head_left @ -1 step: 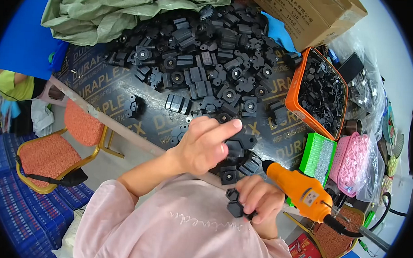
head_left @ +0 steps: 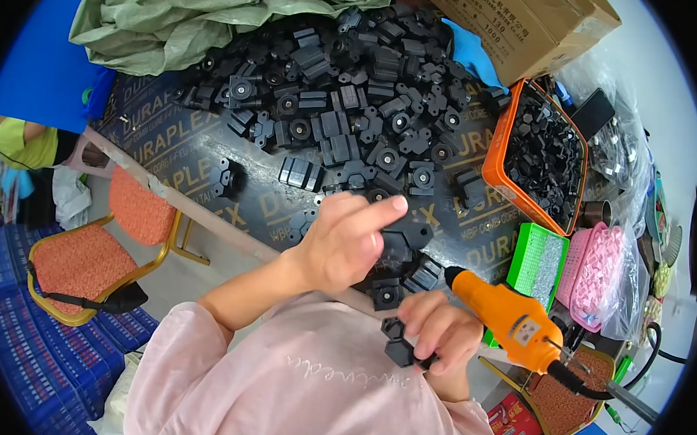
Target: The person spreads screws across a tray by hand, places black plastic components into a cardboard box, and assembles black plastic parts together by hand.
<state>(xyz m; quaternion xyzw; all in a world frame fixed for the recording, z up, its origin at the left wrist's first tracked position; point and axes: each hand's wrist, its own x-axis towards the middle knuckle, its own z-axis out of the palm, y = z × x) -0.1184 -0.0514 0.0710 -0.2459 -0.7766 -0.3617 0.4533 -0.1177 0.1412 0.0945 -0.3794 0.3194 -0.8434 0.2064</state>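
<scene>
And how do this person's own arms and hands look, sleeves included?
The left hand and right hand are bare, with no glove, ring or watch that shows. Loose, plain pale pink sleeves leave both forearms uncovered. They match the top, which has light, script-like lettering across the chest.
</scene>
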